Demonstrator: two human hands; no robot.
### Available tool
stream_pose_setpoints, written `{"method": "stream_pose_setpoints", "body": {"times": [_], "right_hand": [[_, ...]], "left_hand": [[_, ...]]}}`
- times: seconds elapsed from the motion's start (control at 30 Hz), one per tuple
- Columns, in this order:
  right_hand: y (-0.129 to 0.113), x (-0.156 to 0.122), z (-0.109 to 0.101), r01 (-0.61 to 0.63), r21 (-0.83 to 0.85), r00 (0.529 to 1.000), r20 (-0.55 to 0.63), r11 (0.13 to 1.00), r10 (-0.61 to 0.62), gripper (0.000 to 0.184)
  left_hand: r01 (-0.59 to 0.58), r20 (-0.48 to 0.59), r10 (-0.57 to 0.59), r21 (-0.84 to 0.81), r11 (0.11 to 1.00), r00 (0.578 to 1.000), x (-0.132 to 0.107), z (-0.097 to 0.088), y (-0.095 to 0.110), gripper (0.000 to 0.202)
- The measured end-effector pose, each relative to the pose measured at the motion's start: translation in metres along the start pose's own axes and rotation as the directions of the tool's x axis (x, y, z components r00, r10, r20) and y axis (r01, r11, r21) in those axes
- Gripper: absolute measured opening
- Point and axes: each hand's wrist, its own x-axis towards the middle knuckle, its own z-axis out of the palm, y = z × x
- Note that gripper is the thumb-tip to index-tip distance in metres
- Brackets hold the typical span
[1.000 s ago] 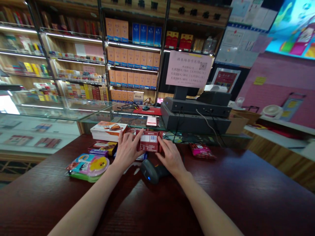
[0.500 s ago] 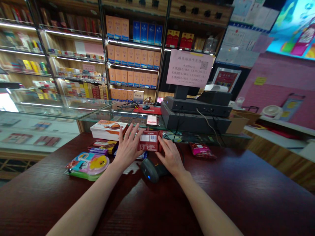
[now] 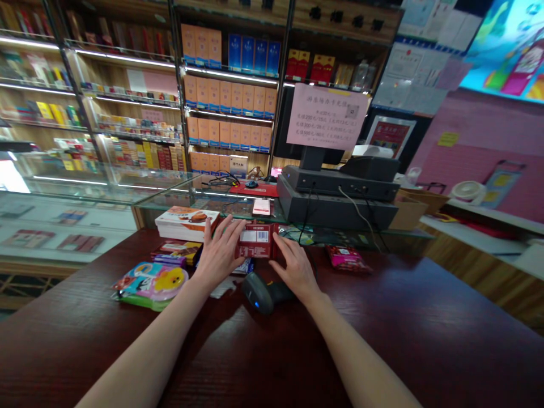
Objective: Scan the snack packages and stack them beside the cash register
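A dark red box with a white barcode label stands at the back of the brown counter, its label facing me. My left hand is at the box's left end, fingers spread and covering that end. At the right end is my right hand, its fingers apart and the fingertips close against the edge; whether they touch cannot be made out. Just in front of the box lies a black barcode scanner with a blue light. A blue packet shows partly behind my left thumb.
Left of my hands are a white-and-orange carton, chocolate-coloured and purple packs and a colourful toy-like package. A pink packet lies right. Behind stands the till with a hanging cable, on a glass display counter.
My hands have drawn slightly apart, the left one shifting a little left. The box stays in about the same place, and its right end shows more.
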Motion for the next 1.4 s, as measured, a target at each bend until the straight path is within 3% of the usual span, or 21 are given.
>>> {"method": "stream_pose_setpoints", "body": {"times": [0.2,0.33,0.43,0.53,0.6,0.73,0.87,1.13,1.4], "right_hand": [[0.004,0.001,-0.010,-0.012,0.076,0.999,0.051,0.997,0.009,0.059],[0.008,0.003,-0.023,-0.106,0.230,0.972,0.228,0.967,0.052,0.045],[0.011,0.004,-0.037,-0.258,0.394,0.908,0.411,0.882,0.082,0.041],[0.013,0.002,-0.049,-0.411,0.497,0.797,0.603,0.764,0.036,0.059],[0.014,0.000,-0.053,-0.456,0.497,0.736,0.677,0.739,-0.001,0.077],[0.010,-0.005,-0.047,-0.367,0.398,0.699,0.714,0.841,-0.033,0.098],[0.006,-0.009,-0.038,-0.232,0.247,0.703,0.711,0.941,-0.013,0.103],[0.010,-0.005,-0.034,-0.233,0.322,0.712,0.700,0.918,-0.064,0.072],[0.000,0.002,-0.035,-0.205,0.408,0.870,0.493,0.890,-0.025,0.075]], "left_hand": [[0.036,-0.022,-0.036,0.006,0.999,0.999,-0.002,0.001,-0.012,0.088],[0.068,-0.053,-0.066,0.030,0.997,0.996,-0.002,0.001,-0.019,0.084],[0.086,-0.083,-0.083,0.041,0.995,0.993,-0.003,0.001,-0.024,0.083],[0.102,-0.090,-0.097,0.044,0.994,0.991,-0.004,0.002,-0.028,0.083],[0.108,-0.089,-0.103,0.046,0.993,0.991,-0.004,0.002,-0.030,0.083],[0.120,-0.088,-0.116,0.045,0.992,0.989,-0.005,0.002,-0.032,0.082],[0.138,-0.089,-0.134,0.037,0.990,0.987,-0.005,0.000,-0.032,0.082],[0.149,-0.067,-0.145,0.048,0.988,0.987,-0.006,0.003,-0.034,0.084],[0.119,-0.054,-0.117,0.048,0.992,0.992,-0.008,0.006,-0.035,0.087]]}}
